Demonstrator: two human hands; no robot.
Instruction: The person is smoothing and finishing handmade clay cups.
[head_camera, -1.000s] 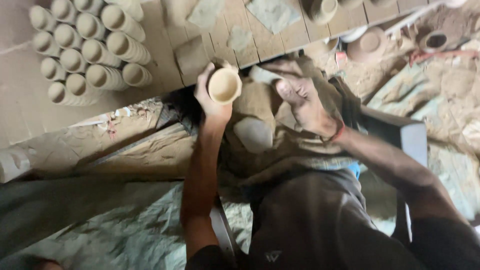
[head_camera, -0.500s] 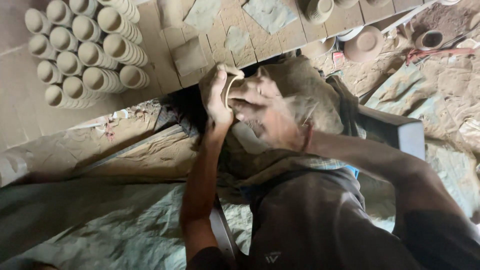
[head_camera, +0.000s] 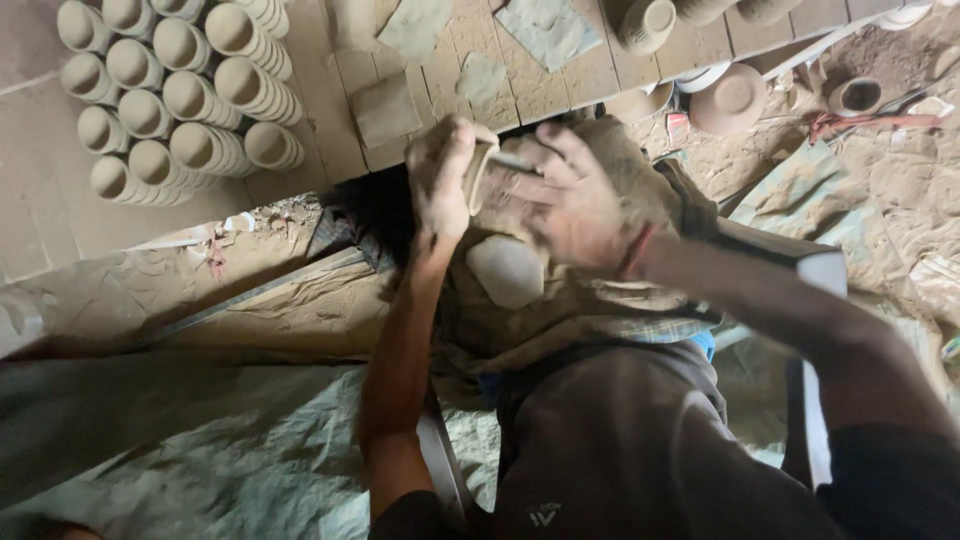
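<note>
Both forearms are bare and dusted with clay; the left hand (head_camera: 440, 175) and right hand (head_camera: 565, 205) are caked in it; a red thread circles the right wrist; dark sleeves end near the elbows; dark trousers below.

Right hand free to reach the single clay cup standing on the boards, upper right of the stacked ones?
Probably not as things stand: the right hand is pressed against the clay cup that the left hand holds. The lone cup stands unobstructed on the boards.
</note>
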